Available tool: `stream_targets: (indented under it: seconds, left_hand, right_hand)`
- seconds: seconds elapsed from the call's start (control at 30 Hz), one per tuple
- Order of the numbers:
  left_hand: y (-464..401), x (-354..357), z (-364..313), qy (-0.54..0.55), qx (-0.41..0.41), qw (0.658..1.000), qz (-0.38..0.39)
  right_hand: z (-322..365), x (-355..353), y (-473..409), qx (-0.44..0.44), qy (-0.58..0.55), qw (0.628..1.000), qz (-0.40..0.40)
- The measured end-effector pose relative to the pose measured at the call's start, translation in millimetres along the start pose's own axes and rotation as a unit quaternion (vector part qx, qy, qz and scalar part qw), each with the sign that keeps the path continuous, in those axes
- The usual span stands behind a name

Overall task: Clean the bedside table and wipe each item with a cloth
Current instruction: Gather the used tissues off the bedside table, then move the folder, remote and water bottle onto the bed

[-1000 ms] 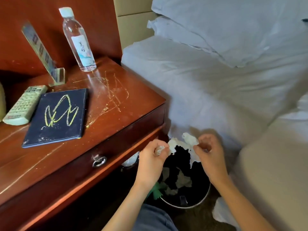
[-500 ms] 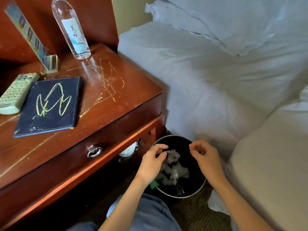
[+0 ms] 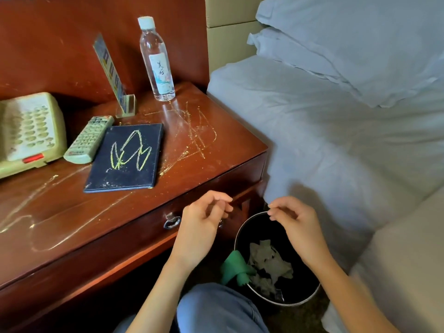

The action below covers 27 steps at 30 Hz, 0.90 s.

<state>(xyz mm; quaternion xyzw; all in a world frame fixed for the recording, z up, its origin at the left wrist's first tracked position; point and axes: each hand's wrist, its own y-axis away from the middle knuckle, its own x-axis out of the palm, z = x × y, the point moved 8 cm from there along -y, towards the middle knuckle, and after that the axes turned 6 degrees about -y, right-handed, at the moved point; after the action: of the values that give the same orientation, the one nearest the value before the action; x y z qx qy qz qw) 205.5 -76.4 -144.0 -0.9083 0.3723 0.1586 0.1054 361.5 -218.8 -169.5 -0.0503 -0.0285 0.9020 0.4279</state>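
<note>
Two bare hands, the left hand (image 3: 199, 227) and the right hand (image 3: 296, 227), are held loosely curled and empty above the round black waste bin (image 3: 310, 290), presumably for dropping scraps; crumpled paper (image 3: 269, 263) lies inside. A green cloth (image 3: 234, 266) is draped at the bin's rim, not yet taken up. The red-brown wooden bedside table (image 3: 60, 212) is streaked with yellow marks, as is the dark blue folder (image 3: 126, 157) near its front edge.

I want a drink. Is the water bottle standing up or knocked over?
Standing up. The water bottle stands on its base at the back of the bedside table, white cap on top.
</note>
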Motion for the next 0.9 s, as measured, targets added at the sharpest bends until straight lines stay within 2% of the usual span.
stream_targets:
  seconds: [0.23, 0.63, 0.9]
  left_hand:
    - [9, -64, -28, -0.060, 0.058, 0.992, -0.095]
    - [6, -169, -32, -0.075, 0.030, 0.969, -0.233]
    - [-1, -214, -37, -0.168, -0.005, 0.945, -0.279]
  right_hand:
    - [43, 56, -17, -0.047, -0.018, 0.996, 0.068]
    - [118, 148, -50, -0.162, 0.032, 0.974, 0.154]
    - [152, 188, -78, -0.189, 0.080, 0.964, 0.168]
